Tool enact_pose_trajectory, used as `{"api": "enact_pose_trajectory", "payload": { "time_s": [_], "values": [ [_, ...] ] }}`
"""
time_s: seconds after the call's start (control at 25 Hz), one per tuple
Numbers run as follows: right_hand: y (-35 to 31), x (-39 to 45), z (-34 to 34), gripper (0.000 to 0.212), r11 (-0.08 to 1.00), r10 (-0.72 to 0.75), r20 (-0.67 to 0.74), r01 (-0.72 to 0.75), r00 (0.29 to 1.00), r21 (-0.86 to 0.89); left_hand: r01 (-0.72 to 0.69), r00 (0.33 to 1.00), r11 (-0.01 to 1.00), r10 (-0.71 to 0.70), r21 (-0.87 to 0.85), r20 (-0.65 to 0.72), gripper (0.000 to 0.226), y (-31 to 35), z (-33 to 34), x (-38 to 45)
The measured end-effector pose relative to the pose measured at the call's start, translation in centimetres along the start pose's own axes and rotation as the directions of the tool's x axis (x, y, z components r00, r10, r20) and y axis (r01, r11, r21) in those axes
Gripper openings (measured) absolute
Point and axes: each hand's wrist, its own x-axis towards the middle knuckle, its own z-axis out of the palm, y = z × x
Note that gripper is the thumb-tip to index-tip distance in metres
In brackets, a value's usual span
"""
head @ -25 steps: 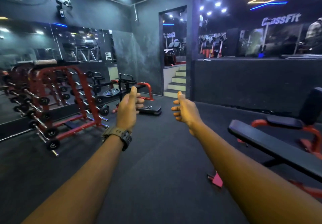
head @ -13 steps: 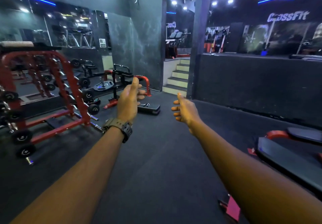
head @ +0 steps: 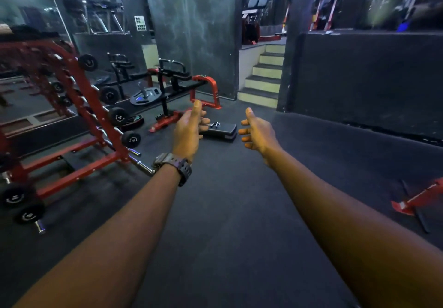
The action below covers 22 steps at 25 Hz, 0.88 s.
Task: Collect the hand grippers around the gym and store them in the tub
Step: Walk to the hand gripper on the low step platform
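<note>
A small black hand gripper (head: pixel 215 124) with metal parts lies on top of a low dark step platform (head: pixel 223 132) on the floor ahead. My left hand (head: pixel 188 131), with a black watch on the wrist, is stretched forward, fingers apart, holding nothing; it overlaps the platform's left end in the view. My right hand (head: pixel 257 133) is also stretched out and open, just right of the platform. Both hands are well short of the gripper. No tub is in view.
A red dumbbell rack (head: pixel 72 125) with black dumbbells stands on the left before a mirrored wall. A red-and-black machine (head: pixel 177 87) sits behind the platform. Stairs (head: pixel 263 77) rise at centre back beside a dark wall. A red bench foot (head: pixel 417 202) shows at the right.
The view has moved forward and tilted down; the step platform and rack are closer. The bench at the right has slid mostly out of view. Both hands stay open and outstretched.
</note>
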Motion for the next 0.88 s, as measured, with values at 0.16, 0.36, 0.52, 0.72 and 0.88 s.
{"api": "enact_pose_trajectory", "payload": {
  "time_s": [0.16,0.36,0.52,0.72,0.88],
  "values": [
    [1.7,13.0,4.0,0.052,0.999,0.045,0.012,-0.045,0.999,-0.001,0.069,0.997,0.998,-0.069,-0.011,-0.017,0.057,-4.4,1.6,11.1],
    [2.6,28.3,9.6,0.048,0.996,0.077,0.018,-0.076,0.997,-0.047,0.098,0.995,0.995,-0.099,-0.033,-0.025,0.057,-10.9,2.1,26.3],
    [4.5,39.1,14.2,0.047,0.993,0.1,-0.008,-0.1,0.995,-0.067,0.092,0.996,0.992,-0.093,-0.083,-0.015,0.057,-15.9,1.6,38.8],
    [4.7,52.7,19.8,0.048,0.984,0.161,-0.065,-0.165,0.985,-0.065,0.153,0.988,0.983,-0.152,-0.102,0.025,0.054,-20.4,0.8,54.5],
    [6.2,63.4,22.3,0.044,0.984,0.171,-0.081,-0.175,0.982,-0.046,0.161,0.986,0.984,-0.156,-0.074,0.058,0.057,-24.1,1.9,65.5]
  ]
}}
